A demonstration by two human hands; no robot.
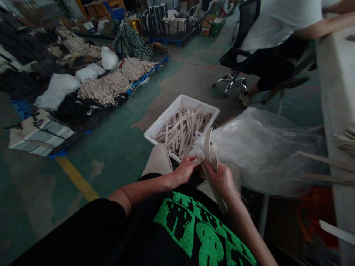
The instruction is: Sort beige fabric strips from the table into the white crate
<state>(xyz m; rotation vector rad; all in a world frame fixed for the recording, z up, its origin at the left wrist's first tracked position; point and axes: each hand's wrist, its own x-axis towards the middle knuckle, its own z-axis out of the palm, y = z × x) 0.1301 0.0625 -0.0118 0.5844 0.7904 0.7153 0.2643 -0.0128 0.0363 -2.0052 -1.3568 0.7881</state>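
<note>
My right hand (222, 179) is closed around a beige strap (211, 147), whose looped upper end stands above the fingers and whose tail hangs down past the wrist. Close beside it, my left hand (188, 168) pinches a thin, pale, partly see-through strip (198, 153) against the strap; what kind of strip it is I cannot tell. Just beyond both hands, a white plastic bin (158, 127) on the floor holds a heap of similar beige straps (180, 129).
A large clear plastic bag (266, 144) bulges right of the bin. A worktable (332, 81) edges the right side, with straps overhanging. Someone in a white shirt (283, 24) sits on a wheeled chair (233, 66). Pallets (163, 61) with bundled straps (105, 87) stand left.
</note>
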